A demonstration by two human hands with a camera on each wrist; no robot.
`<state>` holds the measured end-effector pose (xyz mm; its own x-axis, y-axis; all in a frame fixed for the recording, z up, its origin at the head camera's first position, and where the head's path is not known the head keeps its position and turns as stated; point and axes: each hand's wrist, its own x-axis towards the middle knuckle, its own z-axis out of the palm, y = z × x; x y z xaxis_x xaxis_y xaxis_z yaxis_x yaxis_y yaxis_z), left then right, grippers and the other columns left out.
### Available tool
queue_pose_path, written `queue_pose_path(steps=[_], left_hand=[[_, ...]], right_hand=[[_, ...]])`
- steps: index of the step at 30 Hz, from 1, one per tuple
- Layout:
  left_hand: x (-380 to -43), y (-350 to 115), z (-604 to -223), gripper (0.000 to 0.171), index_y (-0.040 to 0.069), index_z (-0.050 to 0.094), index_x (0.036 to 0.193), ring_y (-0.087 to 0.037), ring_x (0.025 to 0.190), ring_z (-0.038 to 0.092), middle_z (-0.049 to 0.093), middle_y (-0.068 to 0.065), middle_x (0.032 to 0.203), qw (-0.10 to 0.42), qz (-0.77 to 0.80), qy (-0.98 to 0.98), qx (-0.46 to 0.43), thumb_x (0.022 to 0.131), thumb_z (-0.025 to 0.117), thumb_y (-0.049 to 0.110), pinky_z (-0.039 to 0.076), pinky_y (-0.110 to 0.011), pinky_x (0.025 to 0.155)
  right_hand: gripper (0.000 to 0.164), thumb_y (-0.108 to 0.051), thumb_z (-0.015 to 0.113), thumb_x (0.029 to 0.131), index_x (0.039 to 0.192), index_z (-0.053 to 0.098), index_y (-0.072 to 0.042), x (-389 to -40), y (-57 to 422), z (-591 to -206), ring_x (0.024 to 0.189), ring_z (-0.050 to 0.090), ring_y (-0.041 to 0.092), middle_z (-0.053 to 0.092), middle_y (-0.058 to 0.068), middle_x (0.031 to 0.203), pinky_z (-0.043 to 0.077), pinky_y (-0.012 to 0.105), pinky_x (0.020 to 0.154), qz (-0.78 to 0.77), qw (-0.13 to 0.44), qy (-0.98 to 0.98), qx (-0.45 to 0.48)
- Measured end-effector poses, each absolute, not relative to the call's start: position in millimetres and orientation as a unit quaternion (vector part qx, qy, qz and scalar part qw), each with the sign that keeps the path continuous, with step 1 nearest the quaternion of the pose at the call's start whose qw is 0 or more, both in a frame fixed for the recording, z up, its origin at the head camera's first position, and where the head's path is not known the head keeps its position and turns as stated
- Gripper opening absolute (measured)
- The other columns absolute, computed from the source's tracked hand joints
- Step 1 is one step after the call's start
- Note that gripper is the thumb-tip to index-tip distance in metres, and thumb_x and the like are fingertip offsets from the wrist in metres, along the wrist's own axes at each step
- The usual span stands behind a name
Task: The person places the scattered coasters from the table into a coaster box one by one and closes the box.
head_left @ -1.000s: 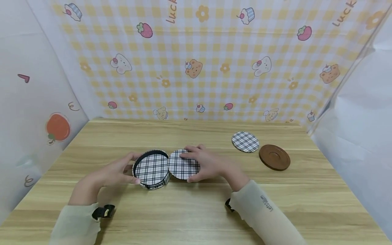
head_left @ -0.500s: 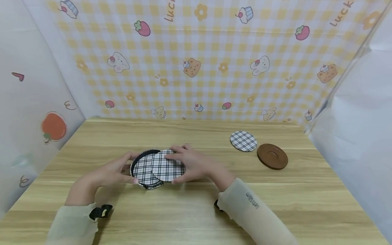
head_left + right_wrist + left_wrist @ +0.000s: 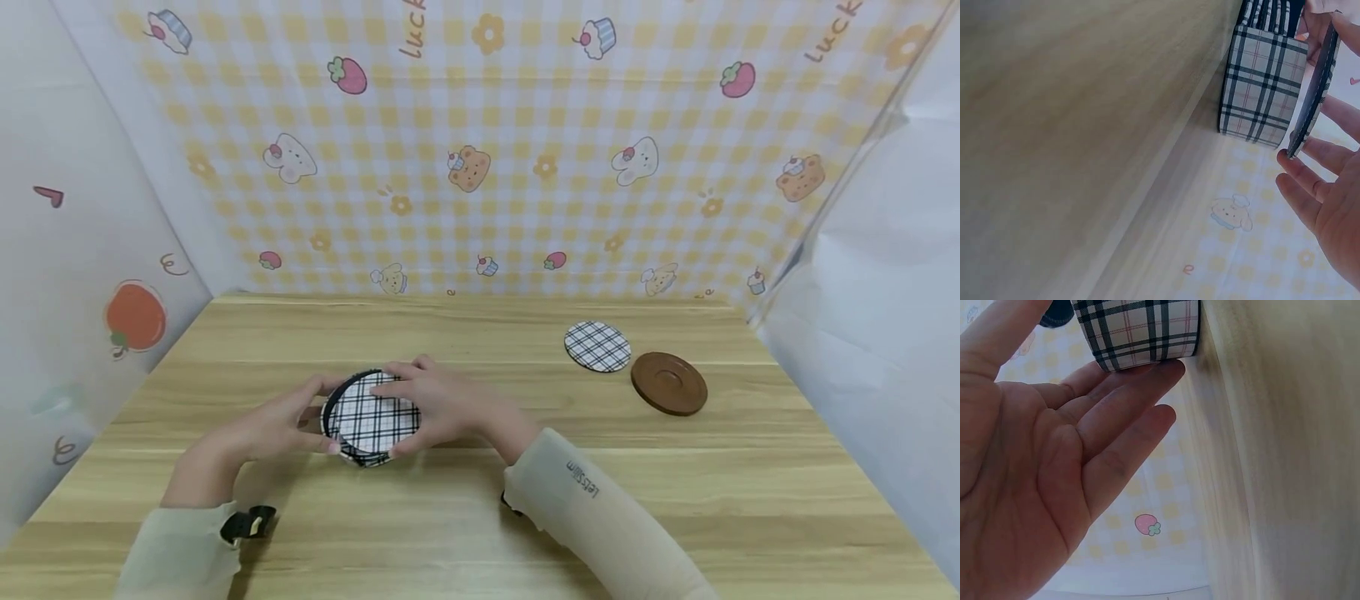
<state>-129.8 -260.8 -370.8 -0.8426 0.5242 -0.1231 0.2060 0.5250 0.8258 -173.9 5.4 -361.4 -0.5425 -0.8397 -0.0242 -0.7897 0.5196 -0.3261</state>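
Note:
A round plaid coaster holder (image 3: 365, 459) stands on the wooden table, left of centre in the head view. My left hand (image 3: 272, 423) grips it from the left, thumb at the near side and fingers at the far side; its plaid wall (image 3: 1141, 331) meets those fingertips in the left wrist view. Right over the holder, my right hand (image 3: 448, 406) holds a round plaid coaster (image 3: 371, 421) by its edge. In the right wrist view this coaster (image 3: 1317, 94) is tilted just off the holder's rim, and several stacked plaid edges (image 3: 1267, 15) show in a gap of the wall.
Farther back on the right lies another round plaid coaster (image 3: 597, 346). Beside it is a brown round wooden disc (image 3: 669, 383) with a ringed centre. A yellow checked backdrop (image 3: 510, 225) rises behind the table (image 3: 465, 533), with white sheets at both sides.
My right hand has carried the plaid coaster leftward from beside the holder to over its opening, which it now mostly covers. My left hand has kept its grip on the holder.

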Motion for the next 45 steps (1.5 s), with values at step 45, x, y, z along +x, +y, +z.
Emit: queue_pose_path(steps=[45], left_hand=[[-132, -262, -371, 0.084, -0.007, 0.026, 0.144, -0.060, 0.134, 0.038, 0.027, -0.034, 0.154, 0.190, 0.432, 0.856, 0.211, 0.085, 0.078, 0.020, 0.053, -0.051, 0.100]], right_hand=[[0.079, -0.059, 0.076, 0.079, 0.147, 0.049, -0.027, -186, -20, -368, 0.128, 0.038, 0.019, 0.032, 0.006, 0.163, 0.048, 0.030, 0.105, -0.083, 0.076, 0.868, -0.483]])
